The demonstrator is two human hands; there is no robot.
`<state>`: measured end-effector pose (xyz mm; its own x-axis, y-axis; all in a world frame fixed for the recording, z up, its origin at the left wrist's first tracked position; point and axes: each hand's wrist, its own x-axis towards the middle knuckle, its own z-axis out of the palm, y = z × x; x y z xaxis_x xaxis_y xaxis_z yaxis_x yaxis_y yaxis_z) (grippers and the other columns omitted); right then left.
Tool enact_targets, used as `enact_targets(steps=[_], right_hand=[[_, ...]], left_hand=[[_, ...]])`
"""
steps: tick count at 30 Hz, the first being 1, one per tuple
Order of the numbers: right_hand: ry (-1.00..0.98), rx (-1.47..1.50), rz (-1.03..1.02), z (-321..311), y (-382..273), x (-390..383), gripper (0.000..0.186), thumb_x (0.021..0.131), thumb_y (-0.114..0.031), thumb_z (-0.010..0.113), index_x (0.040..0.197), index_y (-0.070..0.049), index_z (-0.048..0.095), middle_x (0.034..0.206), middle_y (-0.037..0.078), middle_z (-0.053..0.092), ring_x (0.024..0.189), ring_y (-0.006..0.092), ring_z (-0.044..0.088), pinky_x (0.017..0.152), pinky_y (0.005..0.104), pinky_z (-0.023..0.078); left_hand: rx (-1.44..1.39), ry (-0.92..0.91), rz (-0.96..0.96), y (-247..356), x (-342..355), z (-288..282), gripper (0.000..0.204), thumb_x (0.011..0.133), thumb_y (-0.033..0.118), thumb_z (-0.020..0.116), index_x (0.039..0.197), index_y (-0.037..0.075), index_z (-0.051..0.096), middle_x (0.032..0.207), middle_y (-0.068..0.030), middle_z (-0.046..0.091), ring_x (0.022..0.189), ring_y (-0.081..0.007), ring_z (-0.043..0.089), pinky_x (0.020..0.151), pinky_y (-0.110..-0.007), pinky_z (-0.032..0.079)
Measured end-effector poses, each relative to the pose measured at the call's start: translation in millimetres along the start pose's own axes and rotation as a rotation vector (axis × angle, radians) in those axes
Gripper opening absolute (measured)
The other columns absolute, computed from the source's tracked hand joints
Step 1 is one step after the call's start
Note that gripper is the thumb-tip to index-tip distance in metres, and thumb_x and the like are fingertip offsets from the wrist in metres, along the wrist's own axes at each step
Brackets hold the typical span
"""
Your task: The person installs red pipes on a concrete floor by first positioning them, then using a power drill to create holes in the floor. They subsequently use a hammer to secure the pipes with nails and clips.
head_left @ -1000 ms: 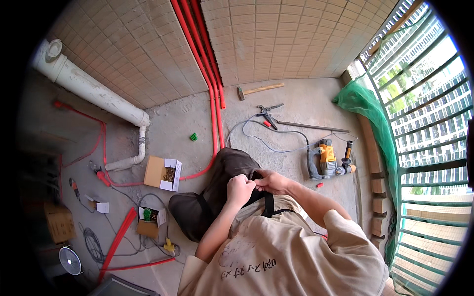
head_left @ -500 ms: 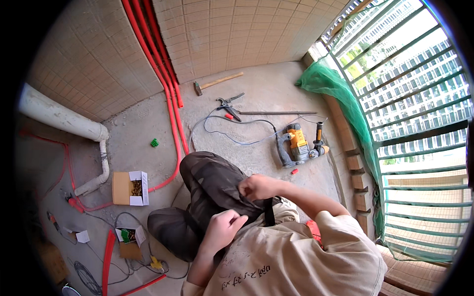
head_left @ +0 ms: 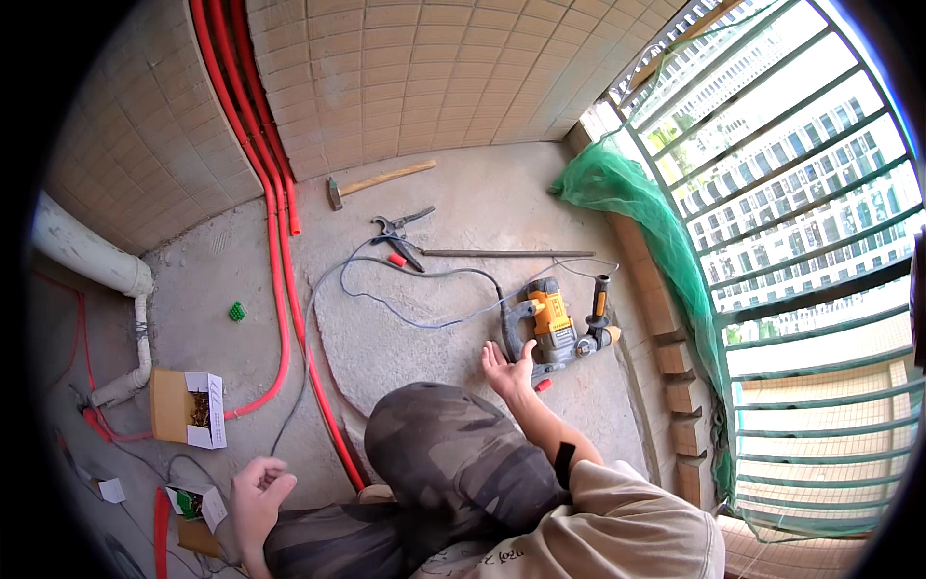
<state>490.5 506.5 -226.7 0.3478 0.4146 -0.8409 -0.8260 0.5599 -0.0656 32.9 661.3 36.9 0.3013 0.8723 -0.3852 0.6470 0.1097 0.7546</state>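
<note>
My right hand reaches forward with fingers spread and palm turned up, beside the rear handle of the rotary hammer. It holds nothing. The rotary hammer is yellow and grey, lying on the concrete floor with its side handle upright at the right. My left hand hovers at the lower left by my knee, fingers curled in, with nothing visible in it. Nearest to it are a small box with green pieces in it and a white-and-brown carton of brass-coloured small parts.
Ahead lie a hammer, black-handled cutters and a long metal rod. Red conduits run down the wall and across the floor. A grey cable loops to the tool. Green netting hangs by the barred opening at right.
My right hand has gone from my lap out to the rotary hammer and opened. My left hand has moved away to the left. My knees have shifted and the view has turned.
</note>
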Motion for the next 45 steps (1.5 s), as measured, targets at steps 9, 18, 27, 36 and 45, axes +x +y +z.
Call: enact_targets(steps=[9,18,27,36,45], right_hand=[[0.366,0.065,-0.275,-53.5,-83.9,28.4,0.047,0.085,-0.065,0.069,0.099,-0.02,0.065,0.094,-0.001,0.069,0.09,0.0197,0.06,0.077,0.0357,0.043],[-0.069,-0.159,-0.761,-32.3,-165.2,-27.5,0.018,0.089,-0.021,0.075,0.093,-0.005,0.067,0.088,0.002,0.068,0.077,0.0175,0.062,0.072,0.032,0.05],[-0.164,-1.202,-1.08,107.6,-168.1,-249.4,0.033,0.068,0.003,0.059,0.1,0.01,0.062,0.085,0.01,0.063,0.052,0.0183,0.054,0.051,0.0269,0.045],[-0.482,-1.838,-1.025,192.1,-17.7,-375.3,0.042,0.059,-0.004,0.058,0.098,0.01,0.063,0.071,0.012,0.061,0.044,0.0147,0.051,0.043,0.0261,0.041],[-0.957,-2.726,-0.542,283.3,188.1,-327.4,0.025,0.068,0.003,0.064,0.093,0.005,0.061,0.068,0.005,0.062,0.054,0.0121,0.059,0.052,0.0266,0.048]], left_hand=[[0.335,0.009,-0.112,22.6,-32.8,-13.1,0.028,0.084,0.012,0.073,0.106,-0.004,0.064,0.077,-0.0111,0.064,0.067,-0.0183,0.061,0.065,-0.034,0.05],[0.121,-0.239,-0.031,11.9,7.4,11.4,0.033,0.088,0.021,0.073,0.109,-0.003,0.065,0.083,-0.0089,0.068,0.076,-0.0144,0.062,0.071,-0.031,0.052],[0.62,0.04,0.105,-129.2,57.4,102.6,0.046,0.085,0.025,0.071,0.124,0.002,0.061,0.124,-0.0192,0.063,0.115,-0.0371,0.061,0.097,-0.044,0.05],[0.607,0.113,0.136,-195.2,77.9,195.2,0.041,0.083,0.026,0.072,0.116,0.004,0.061,0.119,-0.0139,0.06,0.11,-0.0336,0.062,0.088,-0.045,0.052],[0.347,0.323,-0.133,-186.2,99.9,208.0,0.018,0.08,0.016,0.067,0.093,0.004,0.066,0.093,-0.0175,0.071,0.088,-0.0369,0.07,0.075,-0.051,0.055]])
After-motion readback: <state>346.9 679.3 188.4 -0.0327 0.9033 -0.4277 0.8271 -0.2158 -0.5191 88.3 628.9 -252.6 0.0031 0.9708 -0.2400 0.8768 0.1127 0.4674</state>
